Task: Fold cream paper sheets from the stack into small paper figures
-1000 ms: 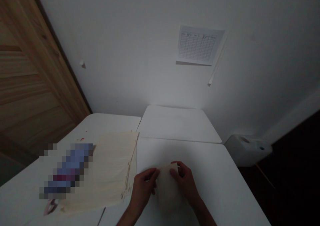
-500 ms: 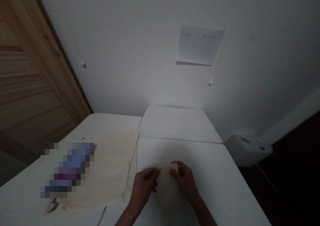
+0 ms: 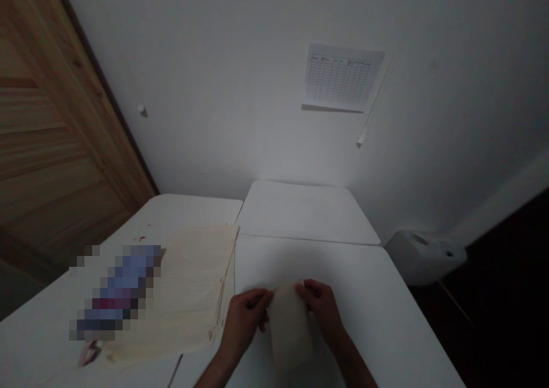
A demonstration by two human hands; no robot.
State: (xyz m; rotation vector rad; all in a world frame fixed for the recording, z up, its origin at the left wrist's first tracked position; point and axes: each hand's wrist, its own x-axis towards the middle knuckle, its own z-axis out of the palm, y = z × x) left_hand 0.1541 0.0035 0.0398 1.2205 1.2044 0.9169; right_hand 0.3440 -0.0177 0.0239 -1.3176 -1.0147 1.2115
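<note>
Two hands meet low in the centre of the frame, each pinched on a top corner of one small pale piece (image 3: 291,334) that lies lengthwise toward the bottom edge on the white table (image 3: 386,319). The left hand (image 3: 244,316) grips the upper-left corner with thumb and curled fingers. The right hand (image 3: 321,308) grips the upper-right corner, with a sliver of the piece's edge showing above its knuckles. The light is too dim to tell whether the piece is cloth or paper. Just left of the left hand, in the lower-left part of the frame, lies a cream stack (image 3: 193,285) of similar flat pieces with thin strings or edges trailing along its right side, and a blurred-out object (image 3: 115,291) rests on its left half. In my judgement, handling the piece well calls for even tension between the two pinches, so the top edge stays straight and the body lies flat without bunching. The left wrist should stay off the stack's loose right edge so its layers are not dragged askew. A white container (image 3: 424,256) sits off the table at right, well apart.
</note>
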